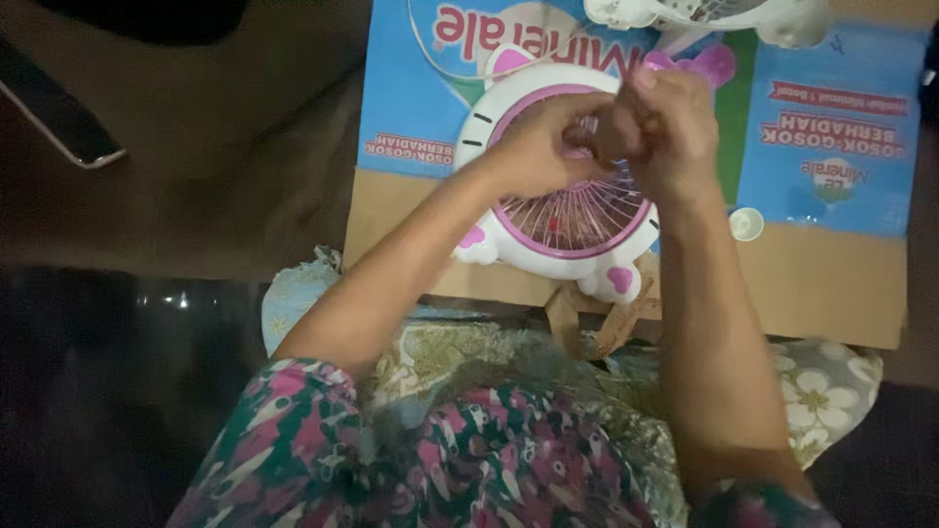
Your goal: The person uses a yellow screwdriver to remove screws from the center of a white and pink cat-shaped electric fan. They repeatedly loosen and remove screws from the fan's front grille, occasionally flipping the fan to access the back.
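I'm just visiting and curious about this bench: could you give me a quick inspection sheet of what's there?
Surface: flattened cardboard box, blue print on top, lying over a floral cushion.
Job's things: round white and pink fan with a wire grille, lying flat on the cardboard.
Clutter: small white cap right of the fan; another white plastic part at the top edge; a phone far left.
Grippers: left hand and right hand are pressed together over the fan's grille, fingers curled; whether they pinch something is hidden.
Cables: a thin white cord curves beside the fan.
Surroundings: dark, dim floor.
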